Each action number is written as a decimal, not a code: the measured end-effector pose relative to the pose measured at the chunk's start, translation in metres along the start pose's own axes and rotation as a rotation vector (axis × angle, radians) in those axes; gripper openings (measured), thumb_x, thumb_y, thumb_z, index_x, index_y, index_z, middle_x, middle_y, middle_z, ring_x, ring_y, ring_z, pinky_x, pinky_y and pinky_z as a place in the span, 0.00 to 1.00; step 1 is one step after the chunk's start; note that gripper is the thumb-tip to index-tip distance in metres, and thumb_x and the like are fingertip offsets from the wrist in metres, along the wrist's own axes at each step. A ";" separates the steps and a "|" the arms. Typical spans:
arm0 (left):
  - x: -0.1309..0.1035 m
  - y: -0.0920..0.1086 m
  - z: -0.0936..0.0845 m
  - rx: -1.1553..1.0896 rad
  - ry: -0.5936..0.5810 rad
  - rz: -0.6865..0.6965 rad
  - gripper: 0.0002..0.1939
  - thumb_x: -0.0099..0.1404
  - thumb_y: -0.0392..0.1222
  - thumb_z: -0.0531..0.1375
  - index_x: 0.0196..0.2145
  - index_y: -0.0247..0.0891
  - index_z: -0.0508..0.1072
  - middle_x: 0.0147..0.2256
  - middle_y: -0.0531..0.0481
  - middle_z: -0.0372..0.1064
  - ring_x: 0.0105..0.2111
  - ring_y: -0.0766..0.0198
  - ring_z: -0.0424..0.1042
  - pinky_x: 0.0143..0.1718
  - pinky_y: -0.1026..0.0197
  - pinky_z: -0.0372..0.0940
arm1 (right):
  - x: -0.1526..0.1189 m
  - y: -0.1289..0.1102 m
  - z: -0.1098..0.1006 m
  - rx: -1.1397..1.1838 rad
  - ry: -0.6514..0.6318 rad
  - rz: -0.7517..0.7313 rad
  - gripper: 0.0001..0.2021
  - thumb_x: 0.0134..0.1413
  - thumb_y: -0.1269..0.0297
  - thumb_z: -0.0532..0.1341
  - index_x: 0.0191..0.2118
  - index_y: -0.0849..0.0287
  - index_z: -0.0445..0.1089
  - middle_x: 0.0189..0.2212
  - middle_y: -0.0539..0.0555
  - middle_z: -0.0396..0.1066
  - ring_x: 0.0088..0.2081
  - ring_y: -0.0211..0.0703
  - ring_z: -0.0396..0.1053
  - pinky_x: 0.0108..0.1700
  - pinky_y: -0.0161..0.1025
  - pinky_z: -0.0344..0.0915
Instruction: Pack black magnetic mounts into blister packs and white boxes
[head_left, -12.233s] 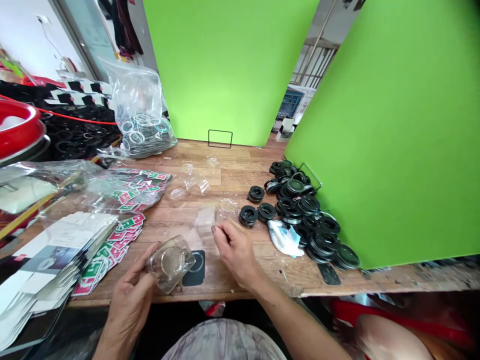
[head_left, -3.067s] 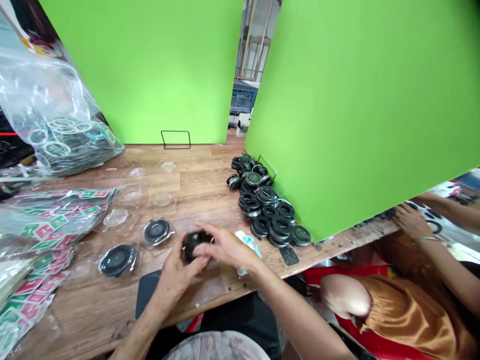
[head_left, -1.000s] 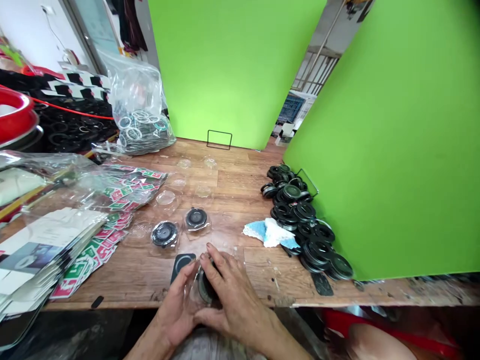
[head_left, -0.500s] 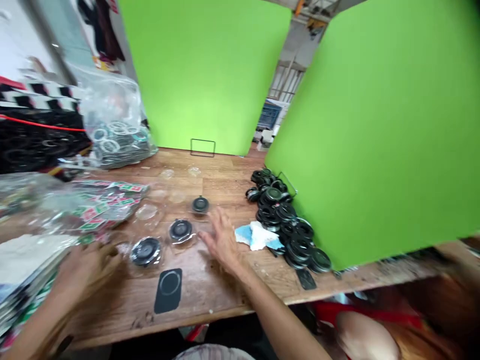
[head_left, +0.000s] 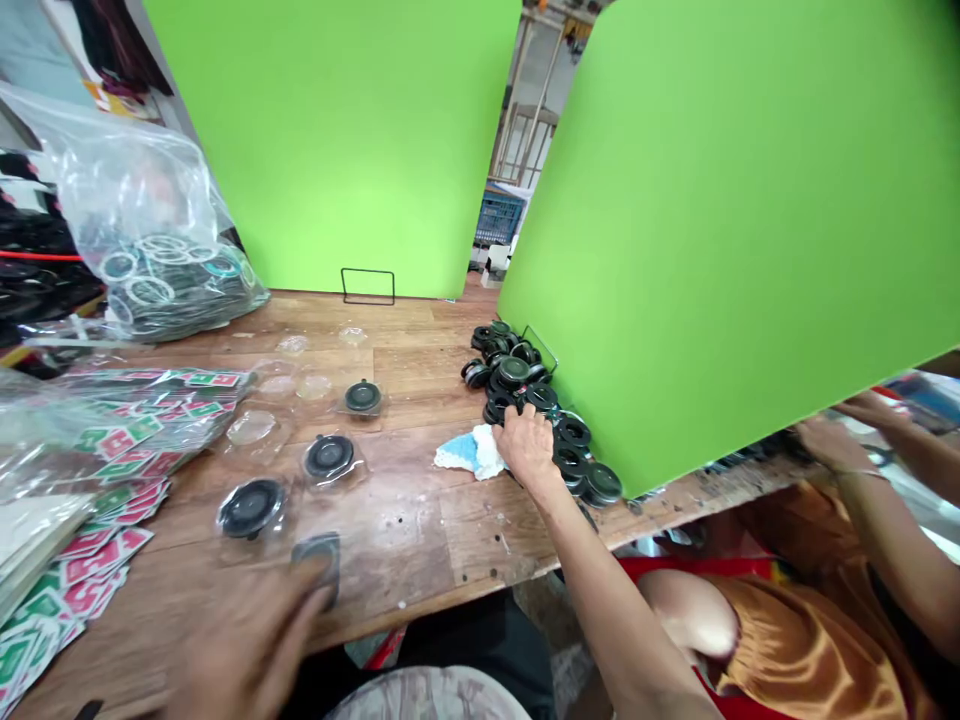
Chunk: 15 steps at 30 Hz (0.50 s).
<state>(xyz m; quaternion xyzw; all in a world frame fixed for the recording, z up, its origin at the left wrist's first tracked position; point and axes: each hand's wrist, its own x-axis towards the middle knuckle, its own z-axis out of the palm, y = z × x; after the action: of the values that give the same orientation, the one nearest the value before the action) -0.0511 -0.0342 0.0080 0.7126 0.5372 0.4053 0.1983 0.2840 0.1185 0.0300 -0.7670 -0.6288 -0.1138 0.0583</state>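
Observation:
My left hand (head_left: 247, 630) is smeared by motion at the table's near edge, its fingertips over a dark rectangular card (head_left: 328, 548) that they partly cover. Whether those fingers hold anything does not show. My right hand (head_left: 527, 448) reaches down onto a heap of black round ring-shaped parts (head_left: 514, 372), fingers curled over; what lies under the fingertips is hidden. Against that hand lies a blue and white scrap of cloth (head_left: 459, 454). Between the hands, three black round parts sit in clear plastic shells: a near one (head_left: 251, 508), a middle one (head_left: 328, 457) and a far one (head_left: 363, 397).
Several clear plastic shells (head_left: 251, 428) lie on the wooden table (head_left: 405, 360). At left are a bag of rings (head_left: 169, 270) and red-and-green printed cards (head_left: 101, 560). Green panels (head_left: 322, 140) stand behind and at right. Another person's hand (head_left: 829, 443) works beyond the right panel.
My right hand has moved right, from beside the shells to the black heap. My left hand has come right and nearer, over the dark card. The view has shifted right.

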 end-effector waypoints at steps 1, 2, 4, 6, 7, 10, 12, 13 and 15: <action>0.005 0.008 0.019 0.031 -0.102 0.033 0.15 0.57 0.52 0.60 0.43 0.51 0.75 0.40 0.50 0.76 0.39 0.54 0.74 0.43 0.58 0.66 | 0.000 -0.003 0.001 0.012 0.005 0.004 0.12 0.53 0.67 0.58 0.41 0.67 0.70 0.40 0.68 0.67 0.41 0.55 0.66 0.40 0.47 0.60; 0.011 0.015 0.036 0.049 -0.142 0.039 0.13 0.58 0.50 0.59 0.41 0.51 0.76 0.37 0.49 0.77 0.36 0.55 0.75 0.39 0.60 0.68 | -0.003 -0.005 0.000 0.020 0.008 -0.001 0.12 0.53 0.69 0.57 0.43 0.66 0.70 0.41 0.68 0.66 0.42 0.54 0.66 0.41 0.46 0.61; 0.022 0.026 0.060 0.083 -0.193 -0.007 0.15 0.61 0.46 0.56 0.45 0.49 0.75 0.41 0.48 0.75 0.37 0.56 0.75 0.37 0.60 0.67 | -0.015 -0.009 -0.009 0.071 0.057 -0.042 0.14 0.53 0.69 0.57 0.46 0.64 0.68 0.48 0.67 0.63 0.46 0.55 0.64 0.45 0.47 0.61; 0.031 0.038 0.070 0.027 -0.120 -0.063 0.18 0.61 0.45 0.57 0.50 0.48 0.71 0.46 0.46 0.72 0.40 0.55 0.73 0.39 0.60 0.67 | -0.039 -0.015 -0.027 0.240 0.166 -0.140 0.17 0.54 0.69 0.56 0.50 0.64 0.66 0.54 0.67 0.57 0.53 0.56 0.60 0.51 0.49 0.58; 0.036 0.044 0.071 -0.051 -0.076 -0.100 0.22 0.59 0.46 0.59 0.52 0.47 0.69 0.47 0.46 0.71 0.40 0.55 0.73 0.40 0.59 0.66 | -0.054 -0.020 -0.039 0.382 0.213 -0.213 0.17 0.54 0.69 0.56 0.51 0.64 0.65 0.56 0.66 0.55 0.55 0.54 0.57 0.54 0.49 0.57; 0.048 0.062 0.066 -0.444 -0.115 -0.305 0.30 0.50 0.49 0.66 0.52 0.42 0.67 0.41 0.46 0.72 0.34 0.57 0.72 0.35 0.60 0.67 | -0.091 -0.037 -0.069 0.849 0.074 -0.534 0.18 0.56 0.66 0.57 0.53 0.59 0.61 0.53 0.58 0.61 0.54 0.44 0.60 0.54 0.39 0.59; 0.054 0.066 0.060 -0.653 -0.206 -0.473 0.27 0.46 0.50 0.68 0.44 0.39 0.71 0.33 0.50 0.73 0.30 0.60 0.70 0.31 0.62 0.65 | -0.097 -0.044 -0.070 0.948 -0.081 -0.618 0.18 0.59 0.63 0.55 0.55 0.54 0.60 0.49 0.53 0.66 0.49 0.39 0.65 0.50 0.35 0.63; 0.056 0.066 0.057 -0.715 -0.218 -0.533 0.26 0.44 0.49 0.69 0.41 0.38 0.72 0.31 0.51 0.72 0.30 0.61 0.69 0.31 0.63 0.64 | -0.093 -0.045 -0.063 0.885 -0.104 -0.570 0.17 0.60 0.63 0.55 0.55 0.55 0.60 0.49 0.54 0.67 0.48 0.40 0.66 0.48 0.36 0.63; 0.059 0.061 0.050 -0.766 -0.185 -0.594 0.27 0.40 0.47 0.70 0.39 0.38 0.71 0.31 0.52 0.72 0.31 0.61 0.69 0.33 0.64 0.63 | -0.078 -0.041 -0.038 0.605 -0.068 -0.353 0.16 0.59 0.65 0.55 0.53 0.60 0.63 0.49 0.60 0.67 0.47 0.47 0.65 0.46 0.42 0.63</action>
<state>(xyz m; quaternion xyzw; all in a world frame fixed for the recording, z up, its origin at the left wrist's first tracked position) 0.0306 0.0065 0.0439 0.4375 0.5099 0.4344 0.6000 0.2257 0.0437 0.0451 -0.5978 -0.7585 0.0952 0.2413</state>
